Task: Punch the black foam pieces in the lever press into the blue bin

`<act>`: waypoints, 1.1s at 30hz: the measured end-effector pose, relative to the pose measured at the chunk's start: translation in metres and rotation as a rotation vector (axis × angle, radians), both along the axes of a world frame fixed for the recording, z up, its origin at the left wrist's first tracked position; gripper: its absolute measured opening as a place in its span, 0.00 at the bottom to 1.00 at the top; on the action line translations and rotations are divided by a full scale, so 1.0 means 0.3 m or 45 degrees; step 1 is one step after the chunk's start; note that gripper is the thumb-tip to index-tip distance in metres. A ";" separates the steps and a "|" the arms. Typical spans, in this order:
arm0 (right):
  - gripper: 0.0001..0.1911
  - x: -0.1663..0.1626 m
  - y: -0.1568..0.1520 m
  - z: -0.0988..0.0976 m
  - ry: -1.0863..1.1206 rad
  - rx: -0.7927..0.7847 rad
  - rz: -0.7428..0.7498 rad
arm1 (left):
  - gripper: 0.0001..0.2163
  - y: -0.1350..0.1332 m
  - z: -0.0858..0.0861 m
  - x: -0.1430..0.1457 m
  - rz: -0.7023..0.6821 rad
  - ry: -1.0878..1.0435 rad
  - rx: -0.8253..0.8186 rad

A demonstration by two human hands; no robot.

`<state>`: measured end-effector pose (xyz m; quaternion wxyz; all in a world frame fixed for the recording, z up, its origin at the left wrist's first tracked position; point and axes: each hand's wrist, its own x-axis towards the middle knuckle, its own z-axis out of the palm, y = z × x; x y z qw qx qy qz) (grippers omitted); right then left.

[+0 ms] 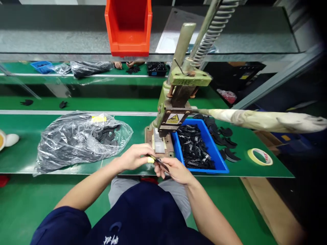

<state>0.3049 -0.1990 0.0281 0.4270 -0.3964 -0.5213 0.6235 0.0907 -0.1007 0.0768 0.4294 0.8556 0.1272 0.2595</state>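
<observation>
My left hand [139, 157] and my right hand [175, 169] meet in front of the green hand press [176, 98]. Between them is a small dark plastic part [161, 164], pinched by the fingers of both hands. Yellow tape or a cover wraps one fingertip of my left hand. Just beyond my fingers lies the press's base [168, 144], with a clear block [159, 147] on it under the ram. To the right of the base a blue bin [222, 166] holds many black clip-like parts. The small part's exact shape is partly hidden by my fingers.
A clear bag of black curved parts [76, 143] lies at left. Loose black parts [217, 132] and a tape roll [260, 157] sit at right. The press's wrapped lever [265, 119] juts out rightward. An orange bin [130, 49] stands overhead. Another person's hands [124, 64] show across the bench.
</observation>
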 end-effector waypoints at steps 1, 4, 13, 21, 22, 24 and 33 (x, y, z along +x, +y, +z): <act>0.19 0.017 0.006 0.013 -0.078 0.077 -0.036 | 0.10 -0.004 -0.004 -0.011 -0.039 -0.038 0.154; 0.15 0.055 0.020 0.056 -0.278 0.309 -0.155 | 0.11 -0.013 -0.011 -0.036 -0.101 -0.122 0.526; 0.11 0.026 0.045 0.116 -0.516 0.732 -0.014 | 0.13 -0.030 -0.003 -0.048 -0.064 -0.066 0.761; 0.10 0.001 0.033 0.092 -0.597 0.861 -0.076 | 0.11 -0.041 -0.038 -0.064 0.019 -0.112 0.756; 0.10 -0.003 0.029 0.090 -0.606 0.865 -0.079 | 0.11 -0.043 -0.040 -0.065 0.014 -0.101 0.771; 0.10 -0.009 0.023 0.084 -0.626 0.859 -0.084 | 0.11 -0.047 -0.047 -0.068 0.014 -0.054 0.778; 0.12 0.003 0.030 0.028 -0.786 0.733 -0.236 | 0.12 -0.039 -0.092 -0.060 0.091 0.089 0.475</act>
